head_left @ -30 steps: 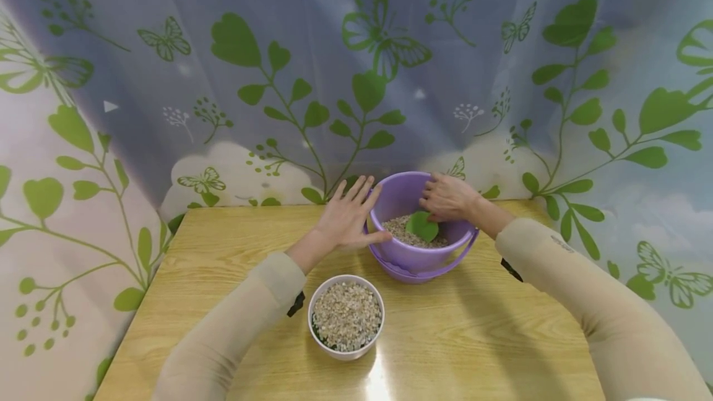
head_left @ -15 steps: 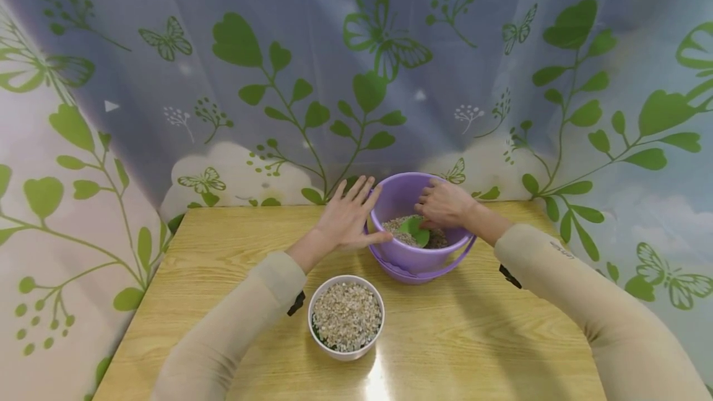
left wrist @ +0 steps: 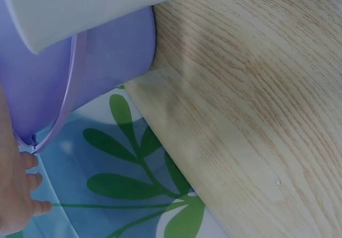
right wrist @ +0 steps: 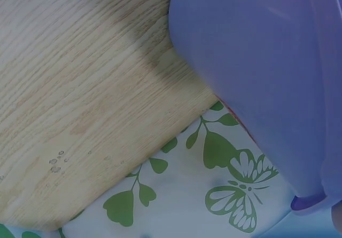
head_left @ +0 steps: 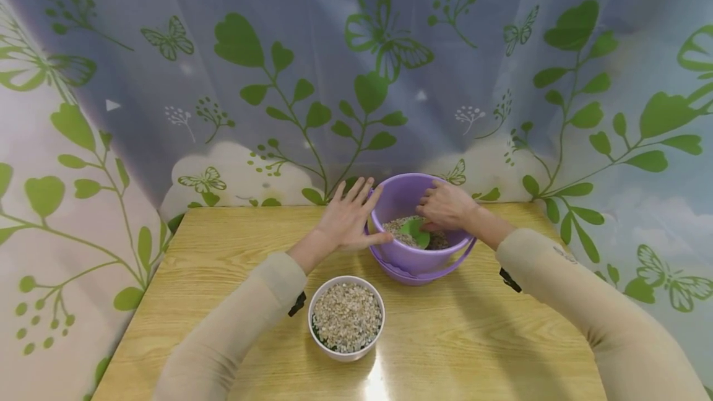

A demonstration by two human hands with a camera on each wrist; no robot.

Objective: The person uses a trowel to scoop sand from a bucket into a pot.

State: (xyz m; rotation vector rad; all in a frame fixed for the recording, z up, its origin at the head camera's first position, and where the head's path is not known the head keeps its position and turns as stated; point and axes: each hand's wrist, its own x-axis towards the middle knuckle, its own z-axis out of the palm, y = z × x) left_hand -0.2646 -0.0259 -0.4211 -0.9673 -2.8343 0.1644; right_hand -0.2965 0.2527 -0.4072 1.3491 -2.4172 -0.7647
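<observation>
While the left hand (head_left: 348,220) lies flat and open against the purple bucket (head_left: 414,260) to steady it, the right hand (head_left: 445,206) reaches inside, fingers curled round a green scoop (head_left: 414,231). I think it is digging up little stones (head_left: 402,232). Next the full scoop must lift out level toward the white pot (head_left: 346,316) nearby.

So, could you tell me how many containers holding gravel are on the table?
2: a purple bucket at the far middle of the wooden table, and a white pot nearer the person, just left of it. None seem hidden.
</observation>
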